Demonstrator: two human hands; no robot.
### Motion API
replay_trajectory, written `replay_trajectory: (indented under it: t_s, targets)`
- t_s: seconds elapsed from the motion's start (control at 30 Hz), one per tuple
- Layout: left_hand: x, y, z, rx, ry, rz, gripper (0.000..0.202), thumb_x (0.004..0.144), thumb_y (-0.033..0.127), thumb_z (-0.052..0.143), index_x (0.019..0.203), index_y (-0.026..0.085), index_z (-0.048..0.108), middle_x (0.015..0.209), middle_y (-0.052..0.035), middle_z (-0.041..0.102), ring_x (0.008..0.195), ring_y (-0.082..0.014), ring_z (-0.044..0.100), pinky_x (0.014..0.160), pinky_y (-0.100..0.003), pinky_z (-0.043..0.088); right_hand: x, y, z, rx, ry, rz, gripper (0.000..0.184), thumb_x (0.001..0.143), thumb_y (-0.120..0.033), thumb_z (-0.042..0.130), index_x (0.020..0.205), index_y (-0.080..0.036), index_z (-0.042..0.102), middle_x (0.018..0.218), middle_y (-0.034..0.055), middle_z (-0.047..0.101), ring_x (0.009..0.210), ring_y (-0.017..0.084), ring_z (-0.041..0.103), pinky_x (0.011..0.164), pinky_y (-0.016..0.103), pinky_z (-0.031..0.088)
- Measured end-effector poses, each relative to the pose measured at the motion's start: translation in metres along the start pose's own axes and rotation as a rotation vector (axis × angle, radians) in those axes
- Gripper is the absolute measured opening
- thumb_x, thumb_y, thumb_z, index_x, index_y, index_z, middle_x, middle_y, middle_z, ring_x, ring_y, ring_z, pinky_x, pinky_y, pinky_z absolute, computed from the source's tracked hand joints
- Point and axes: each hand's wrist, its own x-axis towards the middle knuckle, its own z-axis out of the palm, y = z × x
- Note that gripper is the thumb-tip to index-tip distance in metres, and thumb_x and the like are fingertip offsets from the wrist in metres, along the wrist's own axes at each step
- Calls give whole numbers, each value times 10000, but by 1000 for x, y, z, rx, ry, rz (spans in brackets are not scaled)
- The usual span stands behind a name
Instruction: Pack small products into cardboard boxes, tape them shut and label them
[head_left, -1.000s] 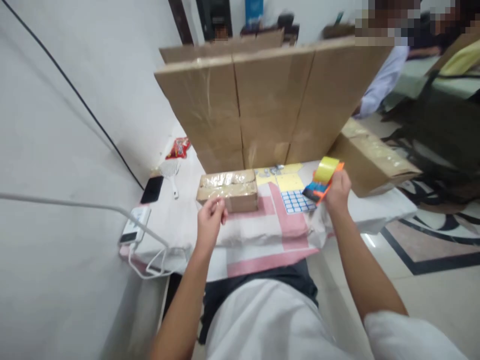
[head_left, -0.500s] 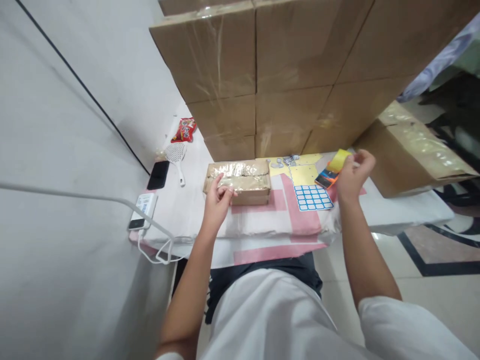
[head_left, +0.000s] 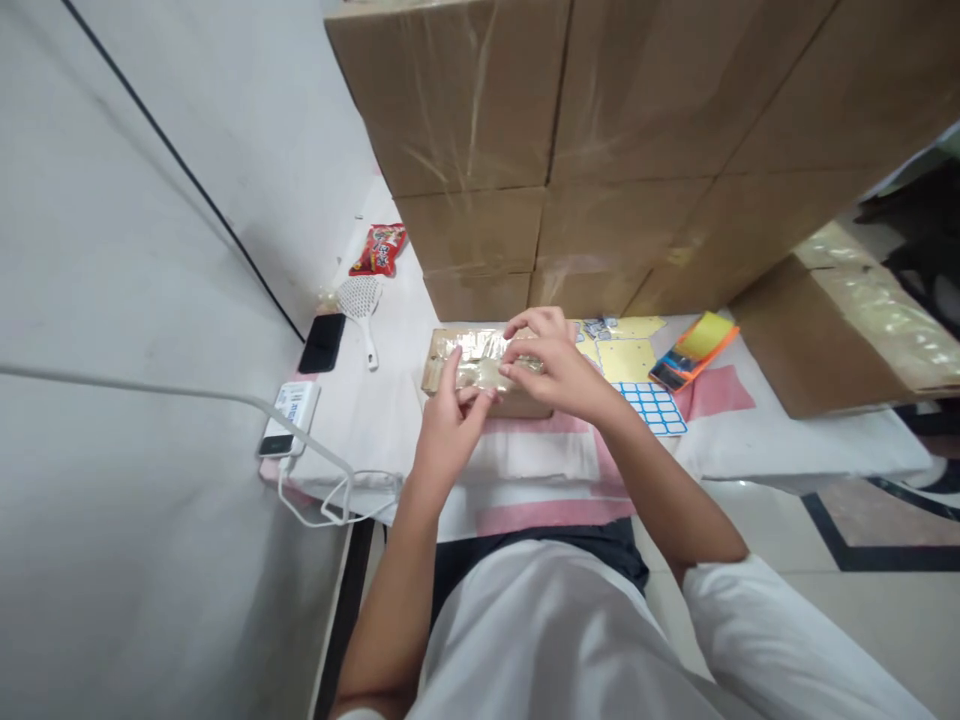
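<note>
A small cardboard box (head_left: pixel 517 402) with shiny clear tape across its top lies on the cloth-covered table. My left hand (head_left: pixel 450 425) grips its near left part, the index finger on the top and the thumb by the front edge. Over the top from the right reaches my right hand (head_left: pixel 555 365), fingers bent and fingertips drawn together at the tape. Whatever may be between those fingertips is too small to make out. To the right lie a yellow and orange flat item (head_left: pixel 694 350) and a sheet of blue-bordered labels (head_left: pixel 651 408).
Large stacked cartons (head_left: pixel 480 120) rise behind the box. Another taped carton (head_left: pixel 795 340) stands at right. Along the left are a red snack packet (head_left: pixel 379 250), white hairbrush (head_left: pixel 361 305), black phone (head_left: pixel 322 343), and power bank (head_left: pixel 289 418) with a white cable (head_left: pixel 330 510).
My right hand has left the yellow and orange item, which now lies on the table, and moved left onto the small box. My left hand stays at the box. The view has shifted slightly.
</note>
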Motion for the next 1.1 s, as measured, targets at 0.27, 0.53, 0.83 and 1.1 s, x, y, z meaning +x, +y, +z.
replay_trajectory:
  t_s: [0.27, 0.53, 0.83, 1.1]
  targets:
    - [-6, -17, -32, 160, 151, -44, 659, 928, 387, 648, 1544, 251, 459, 526, 78, 553, 517, -147, 536, 640, -252, 440, 37, 7, 19, -116, -61, 129, 174, 926, -285, 601, 785, -212, 673, 1220, 53, 659, 1235, 294, 473, 1038, 496, 298]
    - [11, -28, -4, 465, 17, 64, 356, 892, 285, 678, 1239, 308, 756, 528, 14, 527, 506, -183, 446, 582, -259, 275, 45, 22, 49, -485, -87, 214, 231, 900, -317, 650, 720, -172, 673, 1318, 162, 578, 1256, 386, 423, 1029, 605, 320]
    - [1, -34, 0, 429, 33, 25, 412, 874, 286, 691, 1283, 320, 721, 527, 26, 530, 505, -183, 428, 584, -256, 215, 21, 66, 27, -451, 299, 380, 383, 824, -484, 713, 1013, -182, 572, 1238, 185, 552, 1177, 383, 497, 1010, 580, 390]
    - [-18, -46, 56, 334, 179, 207, 281, 963, 311, 571, 1191, 233, 715, 703, -7, 656, 612, -157, 560, 703, -262, 419, -177, 159, -18, -231, 608, 917, 281, 748, -415, 630, 919, -209, 542, 969, 103, 630, 919, 274, 597, 917, 472, 493]
